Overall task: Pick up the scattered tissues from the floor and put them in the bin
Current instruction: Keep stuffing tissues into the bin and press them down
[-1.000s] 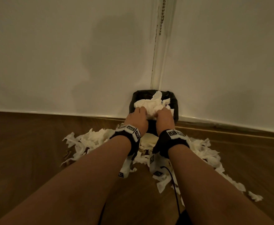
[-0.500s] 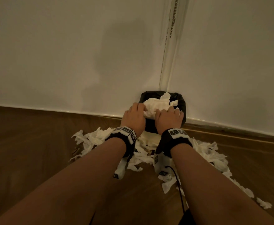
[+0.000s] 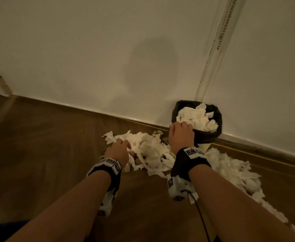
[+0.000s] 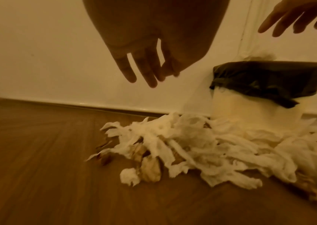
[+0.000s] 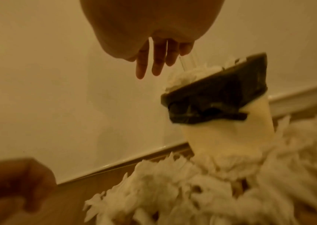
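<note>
Left hand: your left hand (image 3: 118, 151) is low over the left end of the tissues (image 3: 148, 149) on the floor (image 3: 47, 154). In the left wrist view its fingers (image 4: 146, 71) hang straight and spread, holding nothing, clear above the pile.

Right hand: your right hand (image 3: 180, 135) is at the near rim of the bin (image 3: 204, 135). In the right wrist view its fingers (image 5: 157, 64) point down, loose and apart, with nothing between them, just beside the heap sticking out of the bin's top.

Bin: it stands against the wall (image 3: 91, 58) near a vertical strip, with a black liner folded over a pale body. White tissues (image 3: 198, 118) are heaped in it above the rim.

Tissues: a torn, crumpled spread lies on the wood floor in front of the bin and around its base, running from your left hand, under your right wrist and off to the right. A few brownish scraps are mixed into the left part.

Wrists: both carry black bands with marker tags.
</note>
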The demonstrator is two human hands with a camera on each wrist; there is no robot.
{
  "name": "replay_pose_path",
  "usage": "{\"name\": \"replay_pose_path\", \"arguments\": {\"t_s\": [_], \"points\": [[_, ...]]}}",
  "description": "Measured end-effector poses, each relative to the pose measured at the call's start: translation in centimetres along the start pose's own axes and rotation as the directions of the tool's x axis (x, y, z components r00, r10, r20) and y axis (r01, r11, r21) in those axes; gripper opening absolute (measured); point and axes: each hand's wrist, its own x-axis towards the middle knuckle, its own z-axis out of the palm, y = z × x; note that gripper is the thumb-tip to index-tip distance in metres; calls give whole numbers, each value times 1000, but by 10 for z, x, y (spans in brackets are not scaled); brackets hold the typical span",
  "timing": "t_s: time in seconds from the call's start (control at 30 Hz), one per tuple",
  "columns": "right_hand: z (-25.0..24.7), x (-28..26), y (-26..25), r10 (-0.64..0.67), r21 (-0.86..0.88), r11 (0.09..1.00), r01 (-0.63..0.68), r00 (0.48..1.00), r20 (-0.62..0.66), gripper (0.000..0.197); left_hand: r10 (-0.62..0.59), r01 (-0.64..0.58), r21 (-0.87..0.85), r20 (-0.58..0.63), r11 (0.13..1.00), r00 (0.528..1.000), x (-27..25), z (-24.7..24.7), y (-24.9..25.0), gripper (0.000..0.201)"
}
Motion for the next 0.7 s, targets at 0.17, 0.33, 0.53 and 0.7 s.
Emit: {"name": "replay_pose_path", "arguments": {"t_s": [0.17,0.33,0.53,0.7], "points": [[46,-39,-24,20,221,970,-105,934,357,32,-47,23,104,234,994,971,-13,18,-46,27],[92,-67,-36,72,150,967,-206,786,614,25,-62,32,106,299,994,952,-9,39,-64,29],[135,-64,-40,11,56,995,-78,672,740,33,92,-121,140,198,983,976,22,67,-48,52],[172,-61,-49,-189,174,981,88,637,747,36,-3,-56,203,282,978,959,51,88,-40,56]]}}
